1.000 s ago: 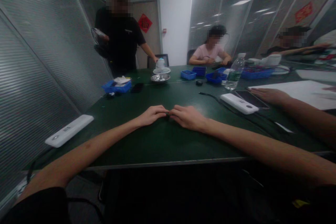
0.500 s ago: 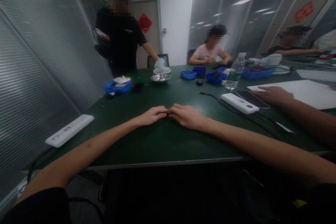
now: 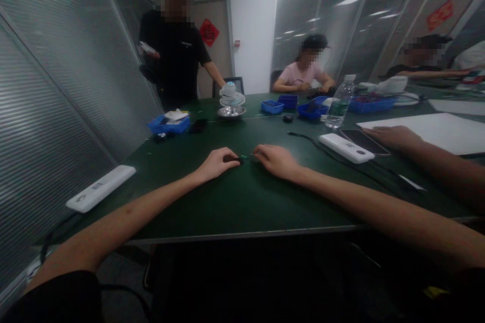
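Observation:
My left hand [image 3: 216, 164] rests low over the green table [image 3: 227, 207], thumb and fingers closed on a small dark object [image 3: 232, 159]. At that object's right end a small bright green piece [image 3: 244, 156] shows; whether it is joined to it I cannot tell. Facing it from the right, my right hand [image 3: 278, 161] has its fingers pinched together, with a thin sliver at the fingertips too small to name. A narrow gap separates the two hands.
White power banks [image 3: 101, 189] lie left and right [image 3: 346, 148], with cables. A water bottle [image 3: 340, 103], a metal bowl [image 3: 231, 112] and blue trays [image 3: 168, 123] stand farther back. At right a co-worker's hand [image 3: 394, 139] rests on a white sheet. Other people are across the table.
My hands, whose fingertips met before, are now slightly apart, showing the dark object and green piece between them. Across the table, a standing person has tilted a small white fan-like object.

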Demonstrator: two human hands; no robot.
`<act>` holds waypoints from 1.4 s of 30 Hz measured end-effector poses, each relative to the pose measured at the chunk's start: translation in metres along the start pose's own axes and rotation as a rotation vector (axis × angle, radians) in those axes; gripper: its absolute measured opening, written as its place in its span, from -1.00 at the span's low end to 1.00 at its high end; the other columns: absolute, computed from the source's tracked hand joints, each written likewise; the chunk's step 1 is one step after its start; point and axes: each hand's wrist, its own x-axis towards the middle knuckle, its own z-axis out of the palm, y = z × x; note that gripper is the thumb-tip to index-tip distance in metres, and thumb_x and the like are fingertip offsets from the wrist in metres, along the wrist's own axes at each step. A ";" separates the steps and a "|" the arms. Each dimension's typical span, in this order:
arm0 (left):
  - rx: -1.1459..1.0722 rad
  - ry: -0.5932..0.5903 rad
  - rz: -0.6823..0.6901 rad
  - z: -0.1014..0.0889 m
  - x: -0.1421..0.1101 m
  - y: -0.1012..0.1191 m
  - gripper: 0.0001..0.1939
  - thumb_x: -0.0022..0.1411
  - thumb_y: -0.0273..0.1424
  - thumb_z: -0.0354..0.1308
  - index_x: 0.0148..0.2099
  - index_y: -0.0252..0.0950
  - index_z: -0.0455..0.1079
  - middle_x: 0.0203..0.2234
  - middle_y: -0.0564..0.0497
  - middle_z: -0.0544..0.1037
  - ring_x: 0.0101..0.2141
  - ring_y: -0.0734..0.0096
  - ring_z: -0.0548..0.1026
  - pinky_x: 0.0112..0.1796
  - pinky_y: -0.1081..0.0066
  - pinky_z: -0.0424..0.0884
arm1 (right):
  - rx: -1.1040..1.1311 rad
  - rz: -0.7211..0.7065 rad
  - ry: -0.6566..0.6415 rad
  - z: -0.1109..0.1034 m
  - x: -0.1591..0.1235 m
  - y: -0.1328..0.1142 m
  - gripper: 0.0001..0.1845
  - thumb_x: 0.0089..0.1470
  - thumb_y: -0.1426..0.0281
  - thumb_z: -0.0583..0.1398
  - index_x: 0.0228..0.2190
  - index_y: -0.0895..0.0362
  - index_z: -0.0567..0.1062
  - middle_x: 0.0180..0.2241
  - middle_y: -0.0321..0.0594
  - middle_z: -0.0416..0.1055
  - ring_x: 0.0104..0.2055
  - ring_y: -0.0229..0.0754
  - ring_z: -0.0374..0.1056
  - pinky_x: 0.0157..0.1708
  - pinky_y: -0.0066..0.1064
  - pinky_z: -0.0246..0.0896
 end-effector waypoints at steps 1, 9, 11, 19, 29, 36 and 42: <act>0.036 0.012 0.019 0.000 0.000 0.000 -0.70 0.34 -0.14 0.24 -0.06 -0.25 0.57 -0.11 -0.09 0.57 -0.12 0.22 0.53 -0.10 0.25 0.45 | -0.010 0.004 -0.003 -0.001 0.000 0.000 -0.73 0.40 0.24 0.07 -0.05 0.04 0.51 -0.10 -0.13 0.55 -0.17 -0.12 0.45 -0.24 -0.37 0.21; 0.162 -0.115 0.249 0.002 0.005 0.006 -0.76 0.47 -0.29 0.10 0.09 -0.21 0.47 0.16 -0.08 0.51 0.17 0.22 0.43 0.20 0.15 0.29 | -0.041 -0.007 -0.025 -0.002 -0.001 -0.003 -0.72 0.40 0.23 0.07 -0.03 0.03 0.50 -0.08 -0.14 0.55 -0.14 -0.11 0.46 -0.17 -0.37 0.23; 0.204 -0.139 0.266 0.001 0.005 0.008 -0.72 0.50 -0.30 0.06 0.15 -0.19 0.46 0.10 -0.07 0.55 0.12 0.23 0.46 0.18 0.15 0.30 | -0.047 -0.008 -0.024 -0.002 -0.001 -0.003 -0.72 0.40 0.23 0.07 -0.03 0.04 0.50 -0.08 -0.13 0.55 -0.14 -0.11 0.46 -0.17 -0.36 0.23; 0.211 -0.077 0.236 -0.012 0.003 -0.003 -0.68 0.47 -0.33 0.08 0.18 -0.20 0.48 0.04 -0.10 0.57 0.05 0.21 0.49 0.11 0.16 0.37 | -0.031 -0.029 -0.036 -0.005 -0.001 -0.002 -0.72 0.39 0.24 0.08 -0.03 0.05 0.51 -0.05 -0.12 0.55 -0.10 -0.08 0.47 -0.15 -0.32 0.26; 0.417 0.205 -0.173 -0.086 0.001 -0.107 -0.69 0.31 -0.34 0.18 0.04 -0.23 0.61 -0.02 -0.13 0.56 -0.04 0.11 0.52 0.09 0.16 0.40 | -0.012 -0.048 -0.030 -0.005 -0.003 0.000 -0.72 0.40 0.23 0.08 -0.03 0.05 0.51 -0.06 -0.13 0.54 -0.13 -0.10 0.46 -0.18 -0.33 0.27; 0.517 0.273 -0.310 -0.123 -0.014 -0.152 -0.66 0.26 -0.34 0.18 0.03 -0.26 0.63 -0.05 -0.14 0.58 -0.01 0.09 0.52 0.13 0.23 0.36 | -0.028 -0.056 -0.025 -0.004 -0.003 0.001 -0.72 0.40 0.23 0.08 -0.04 0.06 0.51 -0.08 -0.13 0.54 -0.13 -0.09 0.46 -0.20 -0.33 0.25; 0.437 0.332 -0.441 -0.125 -0.015 -0.158 -0.64 0.22 -0.35 0.22 0.05 -0.20 0.63 0.02 -0.07 0.63 0.03 0.11 0.55 0.16 0.23 0.37 | -0.016 -0.048 -0.053 -0.008 -0.004 -0.001 -0.71 0.40 0.22 0.07 -0.03 0.06 0.51 -0.07 -0.12 0.53 -0.16 -0.11 0.45 -0.23 -0.35 0.26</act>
